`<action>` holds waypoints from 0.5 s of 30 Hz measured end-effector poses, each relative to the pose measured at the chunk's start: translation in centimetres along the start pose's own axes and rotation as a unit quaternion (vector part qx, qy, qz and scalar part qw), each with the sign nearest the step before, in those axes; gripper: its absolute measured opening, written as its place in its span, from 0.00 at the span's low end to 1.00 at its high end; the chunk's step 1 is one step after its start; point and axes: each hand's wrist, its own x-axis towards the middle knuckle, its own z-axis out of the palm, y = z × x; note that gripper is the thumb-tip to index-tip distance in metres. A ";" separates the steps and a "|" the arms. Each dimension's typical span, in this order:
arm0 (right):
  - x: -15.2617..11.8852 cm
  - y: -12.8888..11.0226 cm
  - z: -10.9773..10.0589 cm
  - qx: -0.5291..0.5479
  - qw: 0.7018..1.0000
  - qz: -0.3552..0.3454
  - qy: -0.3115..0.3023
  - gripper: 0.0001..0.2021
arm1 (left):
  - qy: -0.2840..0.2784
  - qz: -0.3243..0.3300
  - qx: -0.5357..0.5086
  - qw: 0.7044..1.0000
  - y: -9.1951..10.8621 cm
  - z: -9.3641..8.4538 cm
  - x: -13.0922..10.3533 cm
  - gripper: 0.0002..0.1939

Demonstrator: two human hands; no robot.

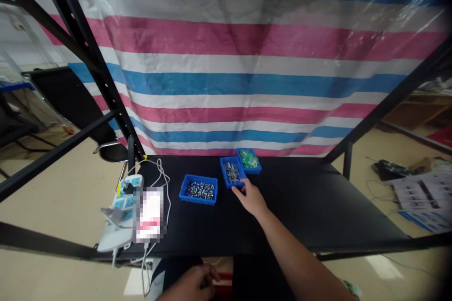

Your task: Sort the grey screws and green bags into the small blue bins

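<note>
My right hand (pixel 251 199) is at the near edge of a blue plastic bin (pixel 238 185), thumb and fingers gripping its rim. Small grey parts (pixel 232 172) lie in this bin. Just behind it, to the right, a second blue bin (pixel 260 170) holds green and clear pieces (pixel 249 158), too small to name. Farther left on the black table sits a third blue bin (pixel 197 201) with many small metal screws or similar fasteners (pixel 201 190). My left hand (pixel 198 283) hangs below the table edge near my lap, fingers loosely bent and apart, with nothing visible in it.
A white power strip (pixel 110 240) with plugs and a phone-like device (pixel 150 214), its screen blurred, occupy the table's left end. White cables (pixel 168 197) loop beside them. Black metal frame posts (pixel 95 63) flank the table (pixel 300 202). A striped plastic sheet (pixel 229 84) hangs behind.
</note>
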 end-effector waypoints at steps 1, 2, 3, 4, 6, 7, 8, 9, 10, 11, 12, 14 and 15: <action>-1.1 0.6 -0.6 0.000 1.000 -0.001 0.002 0.23 | 0.020 -0.011 -0.030 0.999 0.2 0.0 -0.1 0.16; -2.1 1.3 -1.2 0.004 1.000 0.001 0.000 0.23 | 0.038 -0.017 -0.060 0.997 0.5 -0.1 -0.3 0.16; -3.1 2.1 -1.8 0.010 1.000 0.005 -0.006 0.22 | 0.051 -0.017 -0.088 0.995 0.9 -0.3 -0.4 0.17; -4.0 3.0 -2.4 0.021 1.000 0.009 -0.014 0.23 | 0.062 -0.012 -0.111 0.992 1.3 -0.4 -0.5 0.17; -5.5 4.8 -3.6 0.046 0.999 0.009 -0.021 0.22 | 0.077 -0.004 -0.148 0.986 2.1 -0.8 -0.7 0.17; -6.0 5.7 -4.1 0.058 0.998 0.002 -0.022 0.21 | 0.084 -0.009 -0.166 0.983 2.5 -1.0 -0.8 0.17; -6.4 6.6 -4.6 0.065 0.998 -0.003 -0.017 0.21 | 0.091 -0.020 -0.182 0.979 2.9 -1.2 -0.9 0.18; -6.7 7.4 -5.0 0.070 0.998 -0.001 -0.006 0.22 | 0.098 -0.032 -0.197 0.975 3.2 -1.3 -0.9 0.18; -6.8 8.2 -5.4 0.074 0.997 0.010 0.010 0.24 | 0.105 -0.043 -0.209 0.971 3.5 -1.4 -1.0 0.19; -6.9 8.8 -5.6 0.077 0.996 0.029 0.030 0.29 | 0.113 -0.049 -0.220 0.968 3.8 -1.5 -0.9 0.19; -6.8 9.2 -5.8 0.077 0.994 0.054 0.048 0.33 | 0.120 -0.047 -0.234 0.964 4.1 -1.6 -0.9 0.21; -6.5 9.6 -6.0 0.065 0.990 0.097 0.074 0.39 | 0.143 -0.036 -0.268 0.952 4.8 -1.8 -0.5 0.23; -6.3 9.6 -5.9 0.057 0.989 0.113 0.082 0.38 | 0.158 -0.034 -0.290 0.943 5.3 -2.0 -0.2 0.24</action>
